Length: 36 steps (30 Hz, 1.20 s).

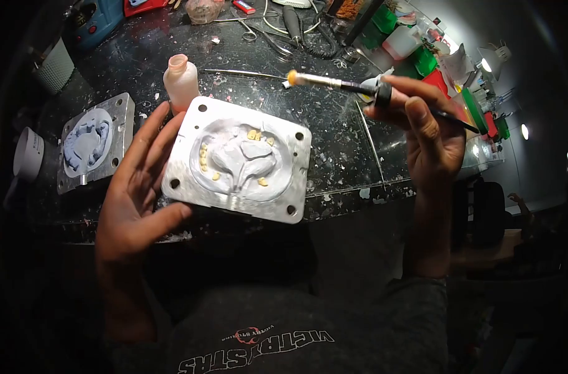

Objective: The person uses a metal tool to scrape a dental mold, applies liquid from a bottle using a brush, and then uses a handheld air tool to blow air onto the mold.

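Note:
My left hand (131, 193) grips the left edge of a metal denture flask half (299, 168), fingers along its far side and thumb at its near corner. The flask half is tilted toward me. Inside it sits white plaster (240, 187) with several yellowish artificial teeth (203, 159) set around a moulded hollow. My right hand (433, 131) holds a brush (334, 82) by its dark handle, raised right of the flask half. The brush's orange-tan tip points left, apart from the plaster. Behind the flask half stands an uncapped whitish plastic bottle (181, 84) with a pinkish neck.
Another flask half (87, 146) with bluish-white plaster lies at left, near a white cup with a handle (28, 153) and a textured container (54, 65). Scissors (250, 32), a corded handpiece (291, 23) and a thin metal tool (371, 140) lie on the scratched black bench (334, 165).

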Available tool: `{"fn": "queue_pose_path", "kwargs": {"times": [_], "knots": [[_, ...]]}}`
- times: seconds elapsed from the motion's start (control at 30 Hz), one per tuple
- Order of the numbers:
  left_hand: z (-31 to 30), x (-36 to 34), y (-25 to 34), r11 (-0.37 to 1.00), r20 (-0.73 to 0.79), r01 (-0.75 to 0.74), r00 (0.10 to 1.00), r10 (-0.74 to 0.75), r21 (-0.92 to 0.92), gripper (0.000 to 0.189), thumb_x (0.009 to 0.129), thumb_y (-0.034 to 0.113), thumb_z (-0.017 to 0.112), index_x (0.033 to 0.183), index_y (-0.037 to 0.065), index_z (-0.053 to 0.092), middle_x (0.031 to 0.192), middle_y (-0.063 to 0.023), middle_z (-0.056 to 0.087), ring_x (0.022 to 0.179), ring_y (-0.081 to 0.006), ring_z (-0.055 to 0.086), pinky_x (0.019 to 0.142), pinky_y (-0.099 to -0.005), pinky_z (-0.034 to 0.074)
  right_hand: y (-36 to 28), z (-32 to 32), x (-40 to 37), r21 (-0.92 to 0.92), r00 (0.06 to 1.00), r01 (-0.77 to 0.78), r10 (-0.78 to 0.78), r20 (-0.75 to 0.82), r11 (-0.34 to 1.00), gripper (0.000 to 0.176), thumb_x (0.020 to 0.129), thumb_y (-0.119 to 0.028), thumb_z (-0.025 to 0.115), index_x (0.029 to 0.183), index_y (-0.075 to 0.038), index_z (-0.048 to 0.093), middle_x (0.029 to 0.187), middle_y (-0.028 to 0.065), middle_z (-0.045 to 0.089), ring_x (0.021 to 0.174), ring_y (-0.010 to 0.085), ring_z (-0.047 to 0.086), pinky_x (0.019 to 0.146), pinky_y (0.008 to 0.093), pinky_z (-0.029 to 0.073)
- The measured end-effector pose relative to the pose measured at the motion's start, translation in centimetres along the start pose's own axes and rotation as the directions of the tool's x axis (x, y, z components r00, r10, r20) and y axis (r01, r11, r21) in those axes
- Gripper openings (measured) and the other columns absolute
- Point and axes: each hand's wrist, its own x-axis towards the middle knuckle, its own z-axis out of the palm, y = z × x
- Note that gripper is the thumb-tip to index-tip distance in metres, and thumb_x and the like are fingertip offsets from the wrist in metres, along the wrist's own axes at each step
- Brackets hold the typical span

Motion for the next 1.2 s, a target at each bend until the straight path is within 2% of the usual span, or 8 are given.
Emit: {"fn": "queue_pose_path", "kwargs": {"times": [0.2,0.27,0.3,0.37,0.77,1.0,1.13,1.2], "knots": [[2.7,-1.2,-0.6,0.95,-0.325,-0.054,0.932,0.159,0.309,0.07,0.093,0.015,0.067,0.152,-0.005,0.036,0.146,-0.0227,0.051,0.138,-0.029,0.049,0.12,-0.04,0.032,0.2,-1.7,-2.1,0.059,0.991,-0.127,0.129,-0.032,0.99,0.03,0.099,-0.014,0.061,0.118,0.008,0.068,0.098,0.0138,0.072,0.08,0.0175,0.07,0.075,0.0321,0.059],[4.6,-1.6,0.4,0.974,-0.252,0.027,0.967,0.031,0.225,0.102,0.079,0.04,0.085,0.154,-0.005,0.034,0.15,-0.0252,0.045,0.143,-0.034,0.042,0.122,-0.0434,0.028,0.1,-1.9,-1.8,0.05,0.989,-0.146,0.145,0.024,0.988,0.029,0.098,-0.011,0.06,0.119,0.008,0.068,0.1,0.0132,0.072,0.082,0.0169,0.07,0.075,0.0312,0.058],[3.4,-1.5,0.9,0.735,-0.045,-0.042,0.994,0.098,0.677,0.129,0.061,0.042,0.097,0.156,-0.006,0.026,0.155,-0.027,0.038,0.146,-0.0372,0.037,0.122,-0.0453,0.026,0.1,-1.9,-1.7,0.036,0.984,-0.165,0.161,0.08,0.986,0.029,0.097,-0.009,0.058,0.119,0.008,0.067,0.102,0.0126,0.071,0.084,0.0164,0.069,0.076,0.0304,0.057],[4.4,-1.2,0.5,0.504,0.017,-0.098,0.987,0.162,0.858,0.148,0.048,0.041,0.102,0.16,-0.005,0.016,0.157,-0.0262,0.035,0.143,-0.0344,0.042,0.122,-0.044,0.03,0.2,-1.6,-1.4,0.054,0.985,-0.156,0.151,0.084,0.986,0.028,0.095,-0.004,0.057,0.117,0.008,0.069,0.103,0.0118,0.07,0.089,0.0153,0.068,0.077,0.0287,0.055],[2.4,1.2,0.2,0.857,0.043,-0.309,0.946,0.321,0.412,0.142,0.048,0.028,0.09,0.159,-0.006,0.009,0.16,-0.0254,0.028,0.144,-0.0355,0.042,0.121,-0.0458,0.036,1.0,-1.8,-3.3,0.163,0.968,-0.233,0.213,0.135,0.959,0.028,0.094,-0.005,0.062,0.118,0.008,0.068,0.106,0.0149,0.071,0.089,0.0187,0.07,0.08,0.0328,0.059],[1.3,2.0,3.9,0.603,0.333,-0.442,0.897,0.29,0.664,0.135,0.046,0.025,0.089,0.157,-0.011,0.02,0.164,-0.0275,0.024,0.151,-0.0368,0.031,0.124,-0.0442,0.027,1.2,1.0,-4.7,0.089,0.969,-0.174,0.155,0.192,0.981,0.029,0.089,0.006,0.061,0.116,0.008,0.071,0.1,0.0161,0.072,0.092,0.0201,0.071,0.083,0.0306,0.057],[0.7,3.2,2.6,0.674,0.384,-0.564,0.823,0.418,0.477,0.133,0.047,0.025,0.089,0.156,-0.012,0.023,0.164,-0.028,0.025,0.152,-0.0376,0.03,0.124,-0.044,0.026,1.7,0.0,-5.4,0.071,0.957,-0.096,0.072,0.28,0.993,0.029,0.086,0.004,0.063,0.113,0.009,0.072,0.098,0.0173,0.073,0.088,0.0212,0.071,0.081,0.0312,0.057],[2.8,3.1,5.3,0.425,0.591,-0.736,0.677,0.439,0.527,0.129,0.049,0.027,0.09,0.154,-0.014,0.026,0.164,-0.0283,0.026,0.152,-0.0385,0.03,0.124,-0.0439,0.025,1.4,0.3,-5.8,0.064,0.971,-0.086,0.069,0.228,0.994,0.03,0.084,0.003,0.064,0.112,0.009,0.072,0.097,0.018,0.073,0.087,0.0216,0.071,0.08,0.0312,0.057]]}}
